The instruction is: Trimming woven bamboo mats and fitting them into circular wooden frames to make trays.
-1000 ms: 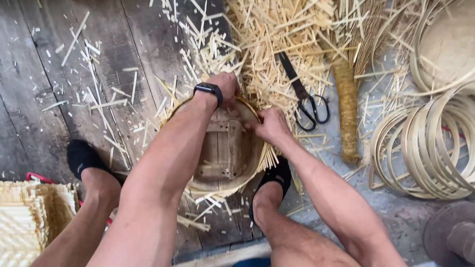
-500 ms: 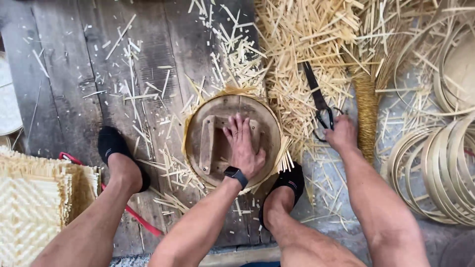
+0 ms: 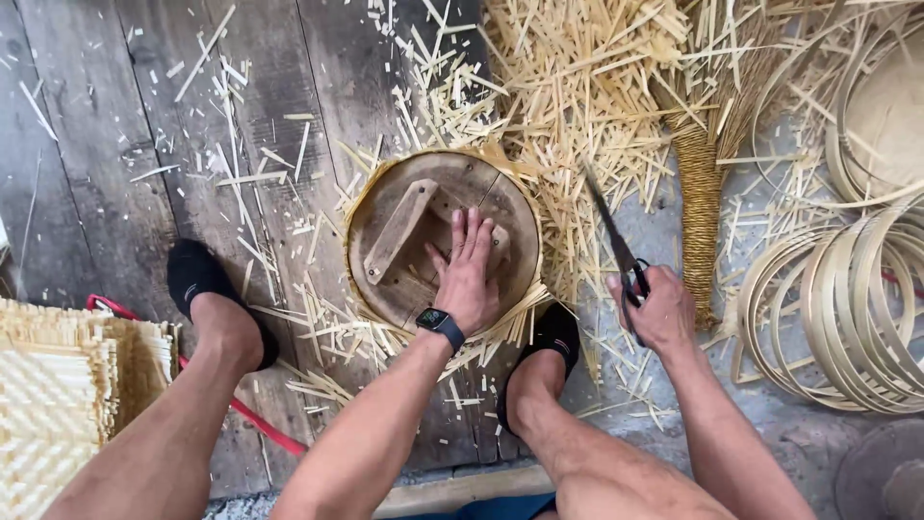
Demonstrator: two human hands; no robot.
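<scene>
Nearest to me, the 2 bare legs come up from the bottom edge, with a black shoe [image 3: 207, 289] on the left foot and another black shoe [image 3: 551, 337] on the right, both planted on the plank floor [image 3: 115, 125]. At the bottom left corner lies a stack of woven mats [image 3: 58, 395], with a red cord [image 3: 252, 419] running out from beside it under the left leg.

Between the feet sits the round wooden mould [image 3: 423, 231], ringed by pale woven strips that splay out at its near edge. My left hand [image 3: 469, 274] lies flat on top of it, palm down, fingers spread and released, clenching nothing; a dark watch [image 3: 440, 324] sits on that wrist. A wooden cross-bar [image 3: 399, 231] is fixed across the mould just left of the fingers.

To the right, my right hand [image 3: 659, 313] is closed around the handles of the black scissors [image 3: 616, 246], blades pointing up and away, lifted off the floor.

Farther off, a heap of cut bamboo slivers [image 3: 568, 87] covers the floor toward the far edge. A bound straw broom [image 3: 701, 193] lies right of it, and coils of bamboo hoops [image 3: 847, 308] fill the right edge.
</scene>
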